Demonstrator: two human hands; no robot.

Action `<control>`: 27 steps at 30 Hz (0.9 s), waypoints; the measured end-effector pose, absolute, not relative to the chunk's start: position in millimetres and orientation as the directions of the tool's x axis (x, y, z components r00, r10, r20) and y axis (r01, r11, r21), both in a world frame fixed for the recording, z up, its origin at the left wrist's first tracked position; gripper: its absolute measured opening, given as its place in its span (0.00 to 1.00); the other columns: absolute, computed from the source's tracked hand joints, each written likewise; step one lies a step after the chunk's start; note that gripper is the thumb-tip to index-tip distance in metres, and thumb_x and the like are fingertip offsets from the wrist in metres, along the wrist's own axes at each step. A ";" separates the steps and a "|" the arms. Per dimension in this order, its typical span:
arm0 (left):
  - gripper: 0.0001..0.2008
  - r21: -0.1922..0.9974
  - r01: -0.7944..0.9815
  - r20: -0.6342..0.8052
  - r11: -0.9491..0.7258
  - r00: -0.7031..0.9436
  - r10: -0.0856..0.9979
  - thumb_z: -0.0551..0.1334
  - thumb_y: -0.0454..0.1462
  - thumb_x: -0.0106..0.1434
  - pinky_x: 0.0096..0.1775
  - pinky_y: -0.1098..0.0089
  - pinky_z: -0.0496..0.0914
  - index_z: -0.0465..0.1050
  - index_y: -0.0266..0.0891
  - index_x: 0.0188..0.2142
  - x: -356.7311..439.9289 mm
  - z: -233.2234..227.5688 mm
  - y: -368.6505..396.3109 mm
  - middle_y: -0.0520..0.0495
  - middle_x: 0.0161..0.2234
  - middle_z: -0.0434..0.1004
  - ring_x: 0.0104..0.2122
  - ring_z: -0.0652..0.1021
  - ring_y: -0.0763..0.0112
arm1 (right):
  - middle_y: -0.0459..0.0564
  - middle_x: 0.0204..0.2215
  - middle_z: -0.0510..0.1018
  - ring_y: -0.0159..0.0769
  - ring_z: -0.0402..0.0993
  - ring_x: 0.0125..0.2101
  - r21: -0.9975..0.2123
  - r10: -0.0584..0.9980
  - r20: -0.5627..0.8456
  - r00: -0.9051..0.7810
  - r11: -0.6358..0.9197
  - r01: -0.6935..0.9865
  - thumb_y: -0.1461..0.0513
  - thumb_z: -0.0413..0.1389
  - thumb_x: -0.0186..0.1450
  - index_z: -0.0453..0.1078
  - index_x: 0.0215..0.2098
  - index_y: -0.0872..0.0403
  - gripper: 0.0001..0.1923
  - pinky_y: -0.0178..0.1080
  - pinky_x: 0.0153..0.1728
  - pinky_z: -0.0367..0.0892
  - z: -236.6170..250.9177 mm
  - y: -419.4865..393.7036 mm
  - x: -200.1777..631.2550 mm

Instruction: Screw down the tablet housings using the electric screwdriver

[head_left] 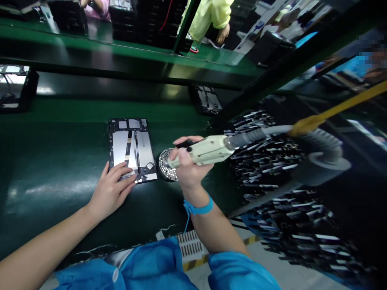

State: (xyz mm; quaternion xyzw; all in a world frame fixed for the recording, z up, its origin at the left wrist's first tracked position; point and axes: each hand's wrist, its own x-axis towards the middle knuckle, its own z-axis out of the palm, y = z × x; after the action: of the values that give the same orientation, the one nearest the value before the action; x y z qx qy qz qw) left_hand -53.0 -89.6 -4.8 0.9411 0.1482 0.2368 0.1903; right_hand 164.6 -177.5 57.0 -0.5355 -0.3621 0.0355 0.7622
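On the green bench lies a tablet (145, 145) without its back cover, its silver battery panels and dark flex strips facing up. My left hand (113, 187) rests on its lower left part, fingers stretched out and touching it. In my right hand (190, 169) is a pale green electric screwdriver (211, 150), gripped around its front end with the cable running off to the right. The screwdriver's tip end is over a round metal screw tray (165, 157) full of small holes, just right of the tablet. My right hand hides part of that tray.
Racks of thin dark panels (284, 201) stand close on the right, beside a grey lamp-like fixture (320, 167) and a yellow strap (341, 106). Other open devices (208, 98) sit on the back ledge. Across the bench, a co-worker's yellow sleeve (219, 14) shows.
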 end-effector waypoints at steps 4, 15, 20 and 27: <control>0.11 0.441 0.190 0.388 -0.877 0.841 0.377 0.61 0.36 0.73 0.64 0.35 0.60 0.79 0.45 0.51 -53.1 -4.1 -89.7 0.43 0.53 0.79 0.61 0.73 0.51 | 0.44 0.33 0.78 0.25 0.72 0.19 -0.853 0.396 0.513 0.761 0.338 0.399 0.62 0.62 0.64 0.70 0.44 0.51 0.10 0.34 0.21 0.70 45.0 -178.9 191.2; 0.11 0.441 0.170 0.404 -0.881 0.839 0.364 0.61 0.35 0.72 0.64 0.35 0.59 0.79 0.45 0.51 -53.6 -5.5 -89.4 0.44 0.53 0.79 0.62 0.73 0.51 | 0.43 0.30 0.78 0.27 0.72 0.19 -0.883 0.420 0.467 0.778 0.271 0.384 0.61 0.63 0.62 0.71 0.44 0.52 0.12 0.35 0.23 0.72 37.2 -179.5 191.8; 0.11 0.430 0.171 0.409 -0.887 0.839 0.360 0.60 0.35 0.73 0.64 0.34 0.60 0.78 0.44 0.51 -52.7 -5.3 -90.1 0.43 0.53 0.79 0.62 0.73 0.51 | 0.44 0.30 0.78 0.28 0.73 0.19 -0.881 0.416 0.469 0.779 0.286 0.377 0.62 0.63 0.63 0.71 0.44 0.52 0.12 0.35 0.22 0.72 35.1 -179.8 191.5; 0.12 0.438 0.176 0.393 -0.882 0.844 0.364 0.59 0.36 0.74 0.64 0.33 0.59 0.78 0.45 0.52 -52.6 -5.9 -91.1 0.43 0.54 0.79 0.63 0.72 0.52 | 0.44 0.30 0.78 0.28 0.73 0.20 -0.875 0.398 0.481 0.781 0.277 0.398 0.62 0.63 0.63 0.70 0.42 0.53 0.10 0.35 0.23 0.71 34.2 -179.1 190.8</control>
State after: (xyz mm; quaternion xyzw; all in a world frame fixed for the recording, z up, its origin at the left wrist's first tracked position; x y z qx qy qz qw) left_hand -52.6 -91.1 -5.9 0.9400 0.1438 0.2392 0.1963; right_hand 190.8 -179.1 34.2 -0.6012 -0.3309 0.0002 0.7273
